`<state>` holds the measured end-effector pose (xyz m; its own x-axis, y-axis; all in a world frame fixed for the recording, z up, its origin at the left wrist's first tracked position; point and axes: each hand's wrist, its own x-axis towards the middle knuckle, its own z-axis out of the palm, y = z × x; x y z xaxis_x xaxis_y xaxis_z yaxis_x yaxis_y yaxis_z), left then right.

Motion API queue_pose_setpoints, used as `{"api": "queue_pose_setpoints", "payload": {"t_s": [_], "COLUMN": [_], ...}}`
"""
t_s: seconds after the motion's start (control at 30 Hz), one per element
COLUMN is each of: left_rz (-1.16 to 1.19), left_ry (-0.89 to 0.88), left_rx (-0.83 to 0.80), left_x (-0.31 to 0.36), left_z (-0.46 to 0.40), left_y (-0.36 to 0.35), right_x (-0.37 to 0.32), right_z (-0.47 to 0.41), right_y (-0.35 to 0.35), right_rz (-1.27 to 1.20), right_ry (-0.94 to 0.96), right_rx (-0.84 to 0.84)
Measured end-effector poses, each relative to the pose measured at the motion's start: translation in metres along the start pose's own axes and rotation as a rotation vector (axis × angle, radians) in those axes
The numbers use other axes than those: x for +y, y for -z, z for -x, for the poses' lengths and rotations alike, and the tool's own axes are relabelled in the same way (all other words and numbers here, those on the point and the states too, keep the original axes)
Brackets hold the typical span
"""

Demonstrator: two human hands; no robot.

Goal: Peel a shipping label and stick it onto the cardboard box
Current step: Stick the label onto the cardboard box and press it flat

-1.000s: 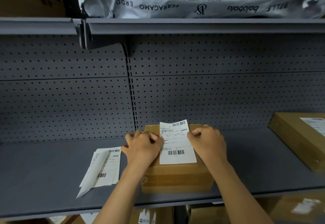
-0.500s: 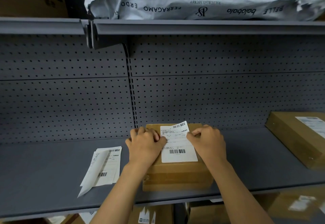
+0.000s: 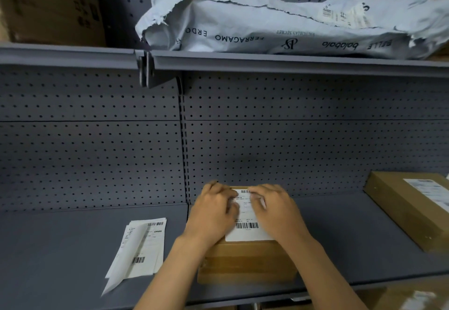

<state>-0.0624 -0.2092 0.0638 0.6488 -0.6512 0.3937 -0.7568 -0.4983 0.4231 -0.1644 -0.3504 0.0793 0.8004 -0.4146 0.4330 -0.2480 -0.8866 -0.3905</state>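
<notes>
The shipping label (image 3: 247, 229), lifted at its 12 o'clock edge a moment ago, now lies flat on the cardboard box (image 3: 245, 263) under the spread, pressing left hand (image 3: 211, 215) and right hand (image 3: 274, 212), so sticking looks nearly done.

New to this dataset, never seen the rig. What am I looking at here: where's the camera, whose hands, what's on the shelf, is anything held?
There is no robot. A person wears one wide-angle camera on the head, looking forward and down, so the arms enter from the bottom of the picture. The left hand and right hand lie flat on a white shipping label, pressing it onto the top of a small cardboard box. Neither hand grips anything. The box stands on a grey metal shelf with a perforated back panel. To its left lies a loose stack of labels; to the right is a second box that already carries a label. On the upper shelf rest a torn grey mailer bag and another carton.
</notes>
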Motion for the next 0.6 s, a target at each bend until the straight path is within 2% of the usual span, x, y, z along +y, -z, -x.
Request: {"api": "queue_pose_setpoints", "payload": {"t_s": [0.1, 0.27, 0.6], "left_rz": [-0.044, -0.028, -0.052], "left_ry": [-0.044, -0.021, 0.016], "left_rx": [-0.086, -0.135, -0.208], "left_x": [-0.008, -0.012, -0.016], "left_z": [-0.003, 0.002, 0.006], "left_y": [-0.008, -0.001, 0.011], "right_x": [-0.012, -0.008, 0.024], "right_z": [-0.001, -0.003, 0.001], "right_y": [-0.014, -0.023, -0.003], "right_rz": [-0.009, 0.005, 0.165], "right_ry": [0.134, 0.146, 0.065], "right_rx": [-0.159, -0.264, -0.193]}}
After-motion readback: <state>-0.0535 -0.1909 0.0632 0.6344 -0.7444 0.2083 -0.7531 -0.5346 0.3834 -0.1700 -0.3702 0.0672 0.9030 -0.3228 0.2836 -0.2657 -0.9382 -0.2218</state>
